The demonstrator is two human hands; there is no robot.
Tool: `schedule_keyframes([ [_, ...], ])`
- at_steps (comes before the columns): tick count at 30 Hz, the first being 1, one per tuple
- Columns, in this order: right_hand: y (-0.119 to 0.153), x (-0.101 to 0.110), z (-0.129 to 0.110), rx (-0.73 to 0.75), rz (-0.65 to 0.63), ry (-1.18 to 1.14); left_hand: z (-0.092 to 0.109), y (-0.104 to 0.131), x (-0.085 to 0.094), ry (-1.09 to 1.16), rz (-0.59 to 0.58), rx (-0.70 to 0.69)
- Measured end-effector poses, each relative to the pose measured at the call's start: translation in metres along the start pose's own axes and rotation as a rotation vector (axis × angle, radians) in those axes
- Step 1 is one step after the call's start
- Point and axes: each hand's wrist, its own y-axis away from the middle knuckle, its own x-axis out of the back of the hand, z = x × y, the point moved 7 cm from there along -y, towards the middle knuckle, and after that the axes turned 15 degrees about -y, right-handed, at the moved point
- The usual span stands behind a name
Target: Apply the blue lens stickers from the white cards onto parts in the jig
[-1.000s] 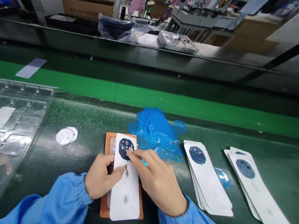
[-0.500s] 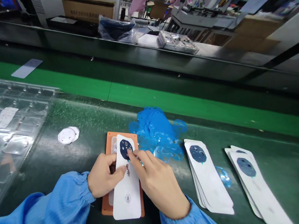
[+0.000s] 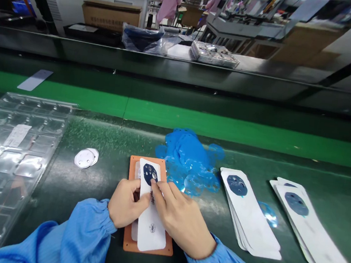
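Jig (image 3: 145,243) sits on the desk (image 3: 96,207) right before me; a card (image 3: 151,226) lies on it. My left hand (image 3: 126,208) rests on the card's left edge, my right hand (image 3: 183,224) on its right, fingers (image 3: 157,189) touching the card's far end. Film pile (image 3: 191,159) behind the jig, to the right. Two card stacks further right: near stack (image 3: 248,213), far stack (image 3: 310,233). Discs (image 3: 85,157) left of the jig; tray (image 3: 9,158) at far left. Belt (image 3: 227,129) runs behind the desk.
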Motion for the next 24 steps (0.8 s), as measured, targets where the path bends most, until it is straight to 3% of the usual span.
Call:
schedule_keyframes([
  [13,0.003,0.0,0.01,-0.076,0.138,-0.047,-0.005,-0.002,-0.002,0.005,-0.034,0.053],
  [16,0.007,0.01,0.036,-0.171,0.202,-0.006,-0.004,-0.001,-0.004,-0.024,-0.056,0.043],
  [20,0.029,0.027,0.091,-0.413,0.375,0.238,-0.004,-0.001,-0.003,0.04,-0.073,0.063],
  [22,0.04,0.017,0.112,-0.454,0.3,0.299,-0.004,-0.002,-0.001,0.116,-0.065,0.084],
  [24,0.048,-0.006,0.119,-0.347,0.13,0.253,-0.002,-0.003,0.003,0.2,-0.05,0.085],
])
